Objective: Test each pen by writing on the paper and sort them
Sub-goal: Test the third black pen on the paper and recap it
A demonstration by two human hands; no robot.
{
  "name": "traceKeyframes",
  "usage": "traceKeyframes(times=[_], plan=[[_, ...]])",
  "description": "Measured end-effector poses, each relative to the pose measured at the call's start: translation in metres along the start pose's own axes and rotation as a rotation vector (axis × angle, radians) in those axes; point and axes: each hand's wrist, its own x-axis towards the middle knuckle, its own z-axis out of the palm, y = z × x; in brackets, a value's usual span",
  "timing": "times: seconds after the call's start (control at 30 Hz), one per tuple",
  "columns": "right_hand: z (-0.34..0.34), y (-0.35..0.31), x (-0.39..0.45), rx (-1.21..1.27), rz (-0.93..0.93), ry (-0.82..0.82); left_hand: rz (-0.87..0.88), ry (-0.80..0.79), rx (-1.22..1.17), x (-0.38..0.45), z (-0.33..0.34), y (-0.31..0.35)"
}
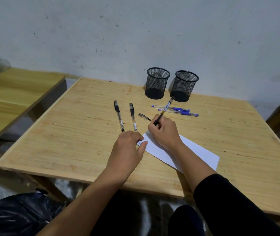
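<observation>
Paper, pinned at its corner by flat left hand, could skid if that eased while right hand gripped black pen, tip seemingly touching it.

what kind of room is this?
Probably a plain workroom or classroom: bare wooden table against a scuffed wall, a second table alongside, two mesh pen cups.

The right arm wears a black sleeve pushed up over the forearm. The left forearm is bare to the frame's edge. Dark trousers cover the knees below.
</observation>
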Motion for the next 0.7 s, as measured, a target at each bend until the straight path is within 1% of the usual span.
traceKeyframes(times=[0.17,0.33,0.4,0.47,0.6,0.7], plan=[[-0.002,-0.003,0.0,0.037,0.033,-0.011,-0.002,-0.01,-0.018,0.001,-0.001,-0.001],[-0.018,-0.005,0.002,0.326,0.181,0.074,-0.009,0.03,-0.025,0.033,-0.009,0.003],[-0.025,-0.004,0.003,0.339,0.208,0.107,-0.004,0.015,-0.003,0.055,-0.008,0.005],[-0.032,-0.001,0.005,0.319,0.238,0.133,0.008,-0.062,0.047,0.077,-0.004,0.007],[-0.043,0.0,0.006,0.366,0.332,0.145,0.021,-0.317,0.202,0.106,0.007,0.004],[-0.052,-0.004,0.007,0.428,0.337,0.151,0.016,-0.389,0.277,0.116,0.009,0.007]])
